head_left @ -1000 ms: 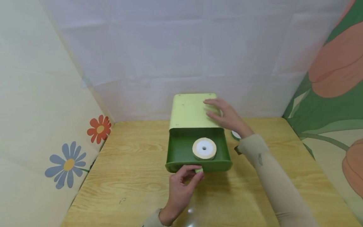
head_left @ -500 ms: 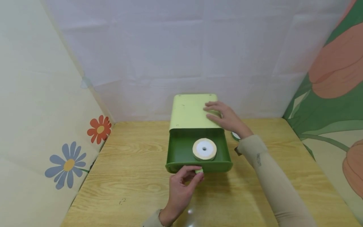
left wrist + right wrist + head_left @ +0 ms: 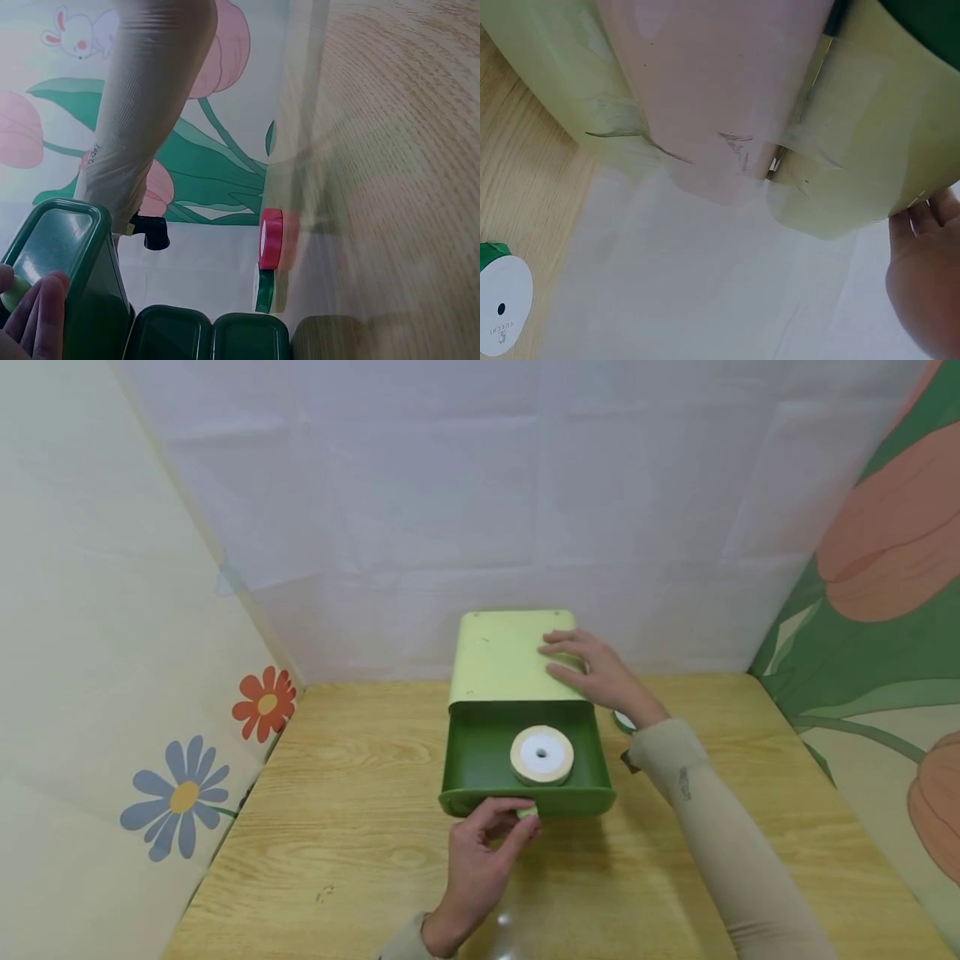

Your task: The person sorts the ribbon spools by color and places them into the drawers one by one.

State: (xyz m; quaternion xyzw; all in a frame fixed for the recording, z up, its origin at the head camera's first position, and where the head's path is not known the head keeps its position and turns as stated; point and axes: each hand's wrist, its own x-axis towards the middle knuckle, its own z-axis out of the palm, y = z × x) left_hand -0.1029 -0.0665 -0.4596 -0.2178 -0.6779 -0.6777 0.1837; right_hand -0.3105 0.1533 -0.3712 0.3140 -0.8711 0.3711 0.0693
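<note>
A small storage cabinet has a light green top and a dark green drawer pulled out at the front. In the drawer lies a ribbon spool, cream-edged with a white face and a centre hole. My left hand pinches the light green drawer knob between thumb and fingers; the knob also shows at the left edge of the left wrist view. My right hand rests on the right part of the cabinet top, fingers spread and loosely bent.
Lower dark green drawers are pushed in. To the cabinet's right, a red ribbon spool and a green ribbon spool stand on the wooden table. White sheeting hangs behind; flowered panels flank the table.
My right hand's fingers have shifted slightly on the cabinet top, coming down a little. The left hand, drawer and spool have stayed in place.
</note>
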